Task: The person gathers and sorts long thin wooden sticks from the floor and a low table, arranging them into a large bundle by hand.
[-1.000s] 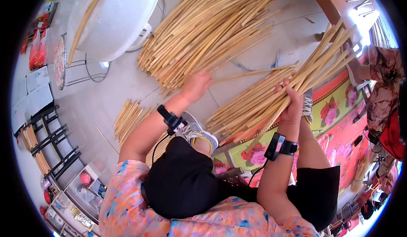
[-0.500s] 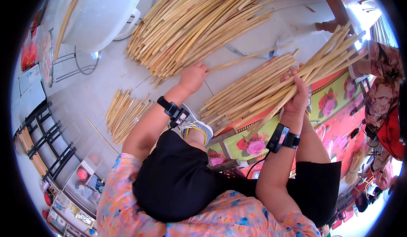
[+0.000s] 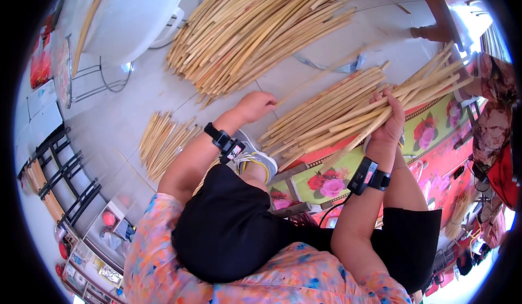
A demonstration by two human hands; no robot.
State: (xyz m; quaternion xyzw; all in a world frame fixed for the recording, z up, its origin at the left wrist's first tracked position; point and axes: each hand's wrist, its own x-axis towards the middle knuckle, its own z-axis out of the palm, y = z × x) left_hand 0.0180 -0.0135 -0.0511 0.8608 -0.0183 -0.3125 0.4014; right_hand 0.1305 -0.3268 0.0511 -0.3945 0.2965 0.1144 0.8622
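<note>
My left hand (image 3: pixel 256 107) is closed, fingertips pinching the near end of a single thin wooden stick (image 3: pixel 318 78), whose far part is smeared by motion. My right hand (image 3: pixel 389 120) wraps round a loose bundle of wooden sticks (image 3: pixel 429 86) that fan out to the far right. Under and beside that bundle lies a row of similar sticks (image 3: pixel 326 100), side by side on a low flowered surface (image 3: pixel 333 187). Beyond my left hand spreads a large pile of long sticks (image 3: pixel 255 32) on the tiled floor.
A smaller pile of short sticks (image 3: pixel 163 143) lies left of my shoe (image 3: pixel 258 163). A white tub (image 3: pixel 136 21) stands at the far left, near a wire-legged stool (image 3: pixel 66 76). Another person's patterned trouser leg (image 3: pixel 496 95) is at the right, by a wooden table leg (image 3: pixel 435 5).
My left hand has moved right, away from the big pile, drawing the single stick with it. My right hand keeps its hold on the bundle.
</note>
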